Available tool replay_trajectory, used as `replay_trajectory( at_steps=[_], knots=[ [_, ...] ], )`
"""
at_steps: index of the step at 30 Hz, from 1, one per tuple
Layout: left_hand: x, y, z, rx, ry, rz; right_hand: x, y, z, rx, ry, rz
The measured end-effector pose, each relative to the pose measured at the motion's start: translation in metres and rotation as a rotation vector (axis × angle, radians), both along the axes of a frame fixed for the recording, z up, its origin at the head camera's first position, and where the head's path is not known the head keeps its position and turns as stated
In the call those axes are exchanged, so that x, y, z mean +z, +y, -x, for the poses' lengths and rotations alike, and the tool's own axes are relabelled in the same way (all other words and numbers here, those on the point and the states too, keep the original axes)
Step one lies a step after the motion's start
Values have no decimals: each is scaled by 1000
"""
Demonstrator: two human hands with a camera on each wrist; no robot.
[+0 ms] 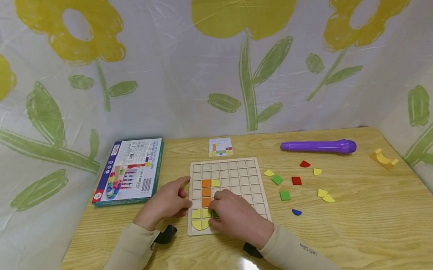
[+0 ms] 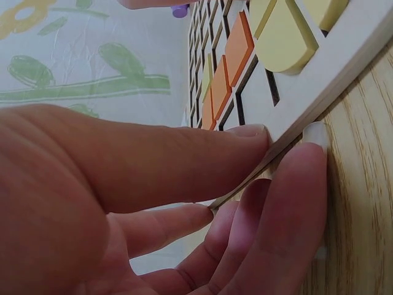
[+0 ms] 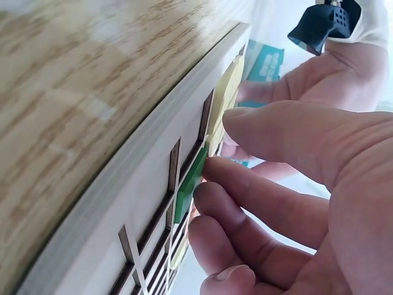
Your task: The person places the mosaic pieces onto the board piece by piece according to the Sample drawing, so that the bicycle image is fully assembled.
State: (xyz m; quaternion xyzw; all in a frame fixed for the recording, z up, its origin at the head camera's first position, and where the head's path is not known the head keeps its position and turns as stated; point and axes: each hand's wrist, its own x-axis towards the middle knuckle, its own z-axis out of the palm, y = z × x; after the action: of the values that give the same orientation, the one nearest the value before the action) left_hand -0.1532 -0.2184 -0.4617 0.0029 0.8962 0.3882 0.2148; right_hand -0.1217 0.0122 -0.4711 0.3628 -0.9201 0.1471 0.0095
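Touching the board's left edge with thumb and index fingertips, the left hand sits just left of centre in the head frame; its thumb and index finger lie fairly straight, the others are bent beneath, and it clasps no loose piece. The right hand is over the lower part of the grid board, which lies flat at centre. In the right wrist view its bent fingertips touch a green square, with the thumb apart from that piece, above the yellow ones; it pinches nothing that shows.

On the board, four yellow quarter-circles make a round shape at its lower left corner. Three orange squares stand in a column above them, and a single yellow quarter-circle sits right of the topmost.

Right of the board, in the frame's right half, lie loose yellow pieces, green squares, red pieces and a blue piece. Behind them is a purple rod; a yellow arched block is farther right. A printed card lies beyond the board's top edge, and a box is at centre left. Everything rests on a wood-grain table before a flowered cloth.
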Motion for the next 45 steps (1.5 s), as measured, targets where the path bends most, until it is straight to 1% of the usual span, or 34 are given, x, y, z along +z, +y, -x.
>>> replay_trajectory(
  at_steps=[2,5,10,15,20,23,25,28,35,45],
  knots=[
    [0,0,1,7,-4,6,1,1,1,5,1,4],
    [-1,0,2,22,-15,8,4,4,2,-2,-27,23],
    [-3,0,1,47,-41,-7,9,25,9,-54,-66,67],
    [-4,-1,0,50,-48,-3,11,65,14,-108,-76,83],
    [-4,-1,0,45,-33,2,9,111,15,-198,-103,70],
    [-4,-2,1,42,-31,-3,8,137,15,-255,-135,74],
    [-5,-2,1,42,-35,-9,8,151,14,-282,-140,75],
    [-5,-2,2,45,-41,-7,9,168,14,-300,-141,75],
    [-3,-2,2,41,-42,5,4,185,16,-314,-151,67],
    [-1,1,2,26,-27,18,-1,188,22,-335,-220,66]
  ],
)
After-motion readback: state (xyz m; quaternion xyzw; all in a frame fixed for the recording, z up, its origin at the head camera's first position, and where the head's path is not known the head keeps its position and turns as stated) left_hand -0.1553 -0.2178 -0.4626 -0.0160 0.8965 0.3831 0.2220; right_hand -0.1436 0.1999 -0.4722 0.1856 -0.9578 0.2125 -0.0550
